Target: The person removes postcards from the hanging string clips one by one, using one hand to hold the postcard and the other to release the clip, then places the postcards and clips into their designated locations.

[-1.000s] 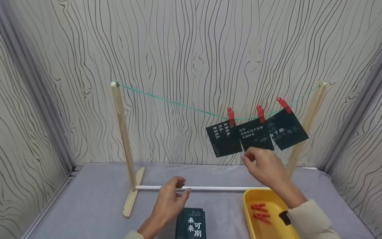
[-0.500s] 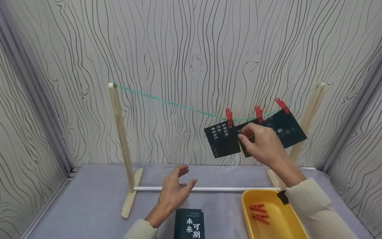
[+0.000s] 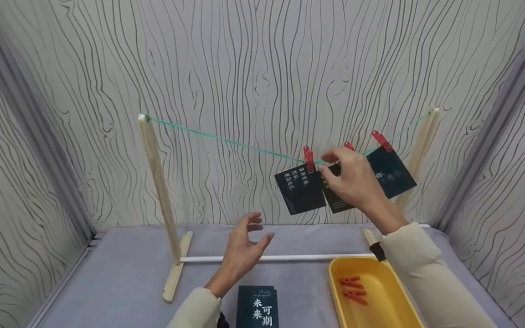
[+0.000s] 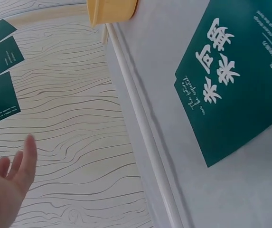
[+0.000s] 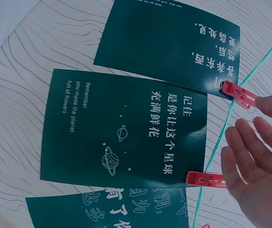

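Three dark green cards hang from a green string by red clothespins: a left card (image 3: 299, 191), a middle card (image 3: 339, 206) and a right card (image 3: 392, 175). My right hand (image 3: 353, 180) is raised in front of the middle card, hiding much of it. In the right wrist view its thumb tip lies at the end of the left card's clothespin (image 5: 240, 94); whether they touch I cannot tell. The fingers are relaxed beside the string (image 5: 221, 130), near the middle clothespin (image 5: 206, 179). My left hand (image 3: 244, 250) hovers below and left of the cards, fingers loosely bent, holding nothing.
A wooden frame with a left post (image 3: 157, 182) and a right post (image 3: 422, 146) carries the string. A white rod (image 3: 290, 258) joins its feet. A yellow tray (image 3: 392, 291) with red clothespins (image 3: 353, 289) stands front right. A card stack (image 3: 255, 310) lies at the front.
My right hand has risen from the middle card's lower edge to the string, near the left clothespin. My left hand has risen slightly. The head view has shifted a little.
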`<state>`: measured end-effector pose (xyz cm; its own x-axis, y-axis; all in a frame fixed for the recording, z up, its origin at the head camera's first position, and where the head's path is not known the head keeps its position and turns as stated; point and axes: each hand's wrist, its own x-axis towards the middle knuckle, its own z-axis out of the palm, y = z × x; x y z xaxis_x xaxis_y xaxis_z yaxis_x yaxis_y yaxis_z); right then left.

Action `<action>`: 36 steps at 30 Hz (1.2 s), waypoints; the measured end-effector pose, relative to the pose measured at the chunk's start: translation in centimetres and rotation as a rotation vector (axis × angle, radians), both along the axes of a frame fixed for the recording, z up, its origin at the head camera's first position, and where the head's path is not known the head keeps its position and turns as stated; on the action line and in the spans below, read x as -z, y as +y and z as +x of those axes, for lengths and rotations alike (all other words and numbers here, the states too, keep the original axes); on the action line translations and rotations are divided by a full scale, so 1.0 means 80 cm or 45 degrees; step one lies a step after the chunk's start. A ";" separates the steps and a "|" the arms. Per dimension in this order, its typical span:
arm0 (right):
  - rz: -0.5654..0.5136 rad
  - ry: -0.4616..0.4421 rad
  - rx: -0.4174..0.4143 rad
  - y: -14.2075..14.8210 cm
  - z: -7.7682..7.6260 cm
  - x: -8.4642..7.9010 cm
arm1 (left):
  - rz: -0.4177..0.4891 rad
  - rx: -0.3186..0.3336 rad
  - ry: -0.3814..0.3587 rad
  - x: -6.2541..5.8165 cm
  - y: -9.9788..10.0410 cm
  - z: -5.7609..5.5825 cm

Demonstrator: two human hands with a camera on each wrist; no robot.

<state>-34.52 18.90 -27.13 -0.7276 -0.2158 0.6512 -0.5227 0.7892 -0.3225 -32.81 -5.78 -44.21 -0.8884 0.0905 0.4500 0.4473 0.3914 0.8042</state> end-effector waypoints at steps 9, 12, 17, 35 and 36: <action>0.051 -0.025 -0.098 -0.002 -0.014 -0.020 | 0.007 0.003 -0.085 -0.008 0.010 -0.021; 0.080 -0.058 -0.136 -0.005 -0.018 -0.027 | 0.057 0.038 -0.119 -0.013 0.009 -0.029; 0.125 -0.108 -0.164 -0.011 -0.024 -0.040 | 0.108 0.066 -0.146 -0.023 0.009 -0.040; 0.169 -0.348 -0.073 -0.018 -0.029 -0.044 | 0.392 0.235 -0.287 -0.046 0.045 -0.063; 0.175 -0.352 -0.072 -0.018 -0.029 -0.044 | 0.395 0.235 -0.297 -0.047 0.046 -0.065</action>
<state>-36.83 17.48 -23.61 -0.8573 -0.3333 0.3924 -0.4744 0.8076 -0.3503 -37.99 -2.08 -40.48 -0.9511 0.1497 0.2701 0.2794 0.0452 0.9591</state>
